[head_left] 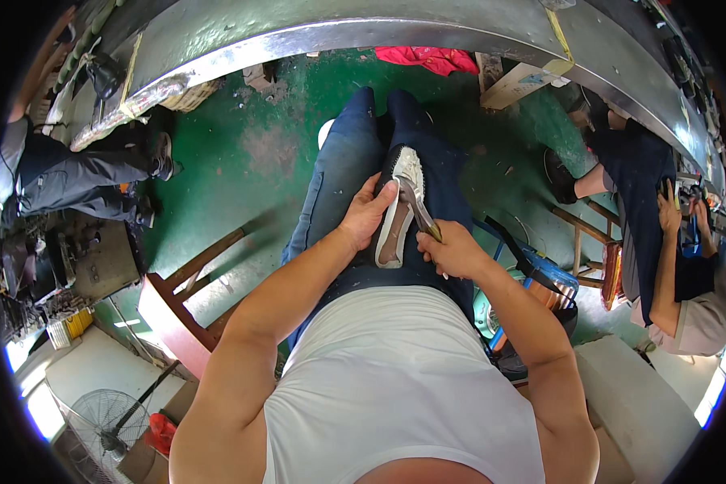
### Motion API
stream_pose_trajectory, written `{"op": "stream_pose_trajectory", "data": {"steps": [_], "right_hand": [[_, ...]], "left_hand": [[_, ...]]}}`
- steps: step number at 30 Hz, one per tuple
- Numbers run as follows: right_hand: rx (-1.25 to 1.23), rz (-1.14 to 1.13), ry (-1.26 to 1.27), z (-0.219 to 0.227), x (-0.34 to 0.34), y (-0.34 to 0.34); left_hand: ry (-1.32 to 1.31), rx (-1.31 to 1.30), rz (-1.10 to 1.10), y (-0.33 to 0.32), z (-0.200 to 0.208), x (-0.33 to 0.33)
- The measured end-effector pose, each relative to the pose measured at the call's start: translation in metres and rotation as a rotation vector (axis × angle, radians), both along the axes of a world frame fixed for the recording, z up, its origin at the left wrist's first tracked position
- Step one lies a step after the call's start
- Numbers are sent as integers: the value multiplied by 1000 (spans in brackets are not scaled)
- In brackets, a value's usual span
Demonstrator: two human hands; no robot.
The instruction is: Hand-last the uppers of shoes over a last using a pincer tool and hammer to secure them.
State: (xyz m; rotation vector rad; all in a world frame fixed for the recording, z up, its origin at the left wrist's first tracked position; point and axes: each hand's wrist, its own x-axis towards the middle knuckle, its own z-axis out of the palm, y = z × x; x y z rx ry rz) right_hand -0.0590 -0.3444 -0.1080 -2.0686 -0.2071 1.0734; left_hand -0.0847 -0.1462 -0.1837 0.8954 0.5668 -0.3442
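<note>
An unfinished shoe lies across my thighs, sole side up, its toe pointing away from me. Its underside shows a brownish middle, a pale rim and a rough white patch around the toe. My left hand grips the shoe's left edge, thumb pressed on the underside. Closed around the handles of a pair of metal pliers, my right hand is to the right of the shoe. The pliers' head rests against the shoe's underside near the left thumb; whether the jaws bite on material cannot be made out.
A long metal-edged workbench curves across the far side. Wooden stools stand on both sides, with a standing fan at lower left. Other people sit at left and right; a red cloth lies under the bench.
</note>
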Motion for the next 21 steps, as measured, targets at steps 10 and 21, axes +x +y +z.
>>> {"op": "stream_pose_trajectory", "data": {"steps": [10, 21], "right_hand": [[455, -237, 877, -30, 31, -63], [196, 18, -73, 15, 60, -24]], "left_hand": [[72, 252, -199, -7, 12, 15], [192, 648, -375, -17, 47, 33]]}}
